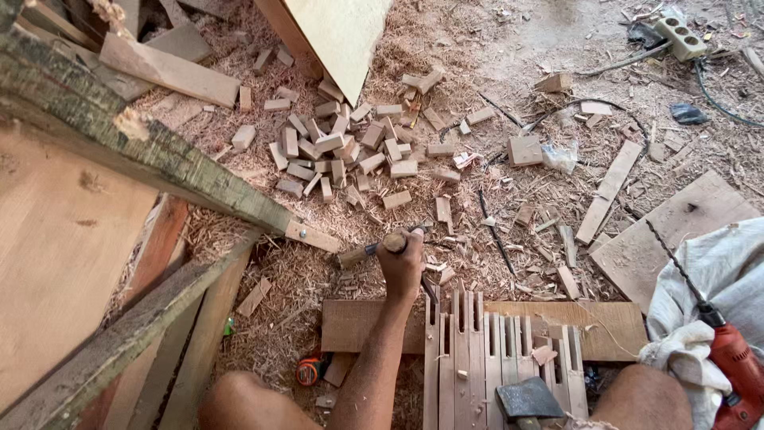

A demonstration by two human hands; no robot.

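Sawdust and shavings cover the workshop floor (477,48) from edge to edge, so bare ground shows only at the top right. One hand (402,263) is in view, its forearm rising from the bottom edge between two knees; which hand it is cannot be told for sure, though it reads as the left. Its fingers are wrapped tight round the wooden handle of a chisel (370,249), whose blade end is hard to make out against the shavings. The chisel lies just above the slotted wooden slats (469,350), which rest side by side on a flat board (613,326) and are cut off by the bottom edge. The other hand is out of sight.

A hammer head (529,398) sits on the slats, its handle cut off. At the right edge a red drill (736,370) lies partly on a white cloth (716,279). A heap of small wood blocks (342,151) fills the middle of the floor, well apart from the hand. Rough beams (135,143) close off the left side, leaving open room only ahead and to the right. A small orange tape measure (309,370) is half hidden by the forearm.
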